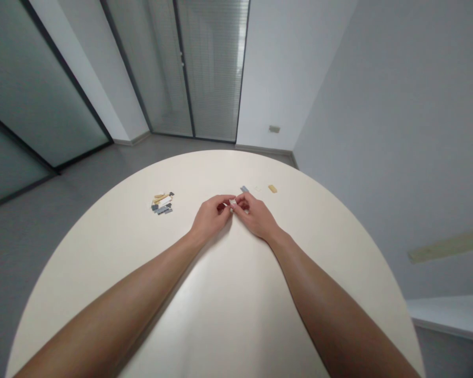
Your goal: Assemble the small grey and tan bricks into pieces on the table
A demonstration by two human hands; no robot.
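My left hand [211,215] and my right hand [254,216] meet over the round cream table [236,170], their fingertips pinching a small pale plastic brick [232,202] between them. The fingers hide most of it. Just beyond my right fingers lies a grey flat tile [244,189]. Further right are a faint pale piece [257,188] and a tan tile [273,188]. To the left of my left hand sits a small heap of grey, tan and white brick pieces [161,203].
The tabletop's curved edge runs around the hands and pieces, with a grey floor [63,210] beyond it. Glass partitions [213,73] with blinds stand ahead, and a grey wall [378,105] rises to the right.
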